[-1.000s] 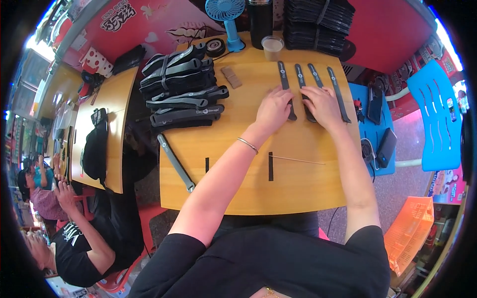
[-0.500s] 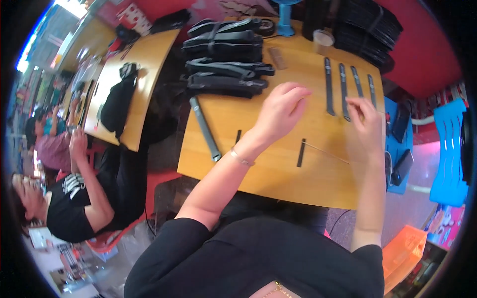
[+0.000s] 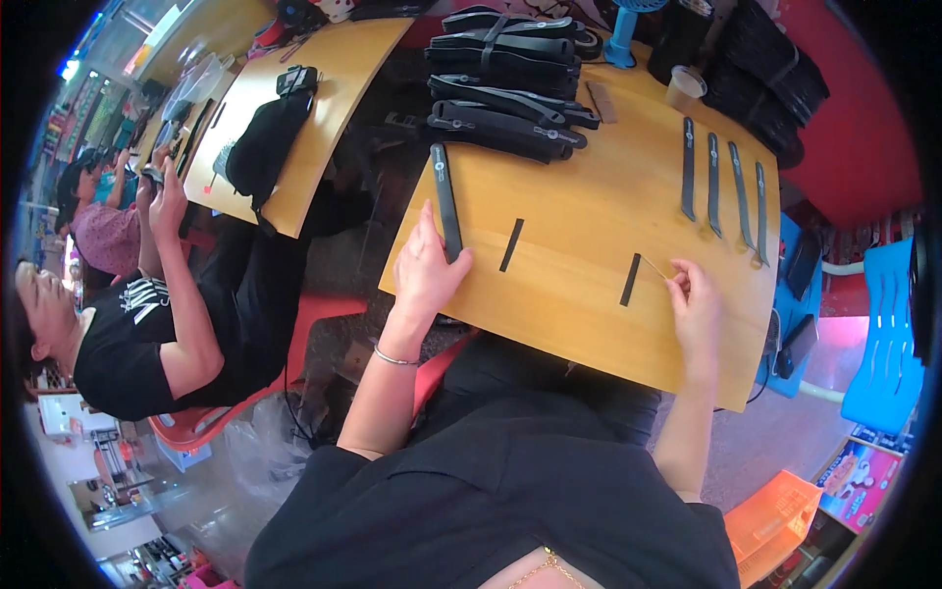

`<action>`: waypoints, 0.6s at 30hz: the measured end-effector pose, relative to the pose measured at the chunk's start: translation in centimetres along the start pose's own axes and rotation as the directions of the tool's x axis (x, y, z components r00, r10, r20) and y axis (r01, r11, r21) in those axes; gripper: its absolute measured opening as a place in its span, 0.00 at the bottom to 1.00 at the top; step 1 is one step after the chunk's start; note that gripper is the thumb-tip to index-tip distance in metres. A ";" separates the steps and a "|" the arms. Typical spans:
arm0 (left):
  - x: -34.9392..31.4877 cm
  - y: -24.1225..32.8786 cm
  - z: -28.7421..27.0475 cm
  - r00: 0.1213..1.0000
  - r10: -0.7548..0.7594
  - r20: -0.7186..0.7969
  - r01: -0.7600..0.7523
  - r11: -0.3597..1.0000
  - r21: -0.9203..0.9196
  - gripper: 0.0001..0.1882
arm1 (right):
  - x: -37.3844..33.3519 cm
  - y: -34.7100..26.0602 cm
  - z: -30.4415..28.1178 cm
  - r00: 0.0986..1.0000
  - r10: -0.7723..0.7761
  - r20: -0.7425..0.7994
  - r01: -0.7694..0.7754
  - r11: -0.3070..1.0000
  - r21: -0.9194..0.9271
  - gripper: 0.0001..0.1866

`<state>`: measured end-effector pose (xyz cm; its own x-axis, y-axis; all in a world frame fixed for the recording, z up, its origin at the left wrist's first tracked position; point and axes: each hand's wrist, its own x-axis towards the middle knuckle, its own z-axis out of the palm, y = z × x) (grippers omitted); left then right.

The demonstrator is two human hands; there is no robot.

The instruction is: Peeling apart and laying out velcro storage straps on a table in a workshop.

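Observation:
My left hand [image 3: 429,270] lies at the near end of a black strap [image 3: 444,191] with a small pale mark, at the table's left edge. Its fingers are stretched out and its thumb is spread, with the strap's end between them. At the right, my right hand [image 3: 695,299] pinches a thin, light stick [image 3: 653,267] between thumb and fingertips. The stick's other end reaches a short black strip [image 3: 630,281] on the tabletop. Another short black strip [image 3: 511,245] lies between my hands. Beyond my right hand, several black straps [image 3: 714,187] lie side by side.
Bundled black straps [image 3: 505,88] are stacked at the back of the wooden table [image 3: 579,196]. Behind are a blue fan [image 3: 621,39], a cup [image 3: 685,86] and black packs [image 3: 765,83]. A co-worker [image 3: 147,324] sits at the left; an orange crate [image 3: 775,525] stands lower right.
My left hand has moved from mid-table to the strap at the left. My right hand has drawn back from the right-hand straps and taken hold of the stick. The view has shifted.

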<state>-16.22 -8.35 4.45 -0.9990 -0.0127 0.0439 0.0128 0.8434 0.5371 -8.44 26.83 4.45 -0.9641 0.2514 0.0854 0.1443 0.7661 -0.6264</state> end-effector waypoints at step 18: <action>-7.5 -3.4 -6.1 0.783 0.185 0.593 0.606 -0.017 -0.795 0.12 | -2.1 -0.4 -0.3 0.988 -0.003 -0.153 0.019 0.994 0.107 0.05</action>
<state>-8.52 -14.40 7.48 -0.8060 0.4651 -0.3661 -0.5712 -0.4492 0.6870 -6.43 26.21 4.75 -0.9192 0.3367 0.2043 0.1009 0.7028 -0.7042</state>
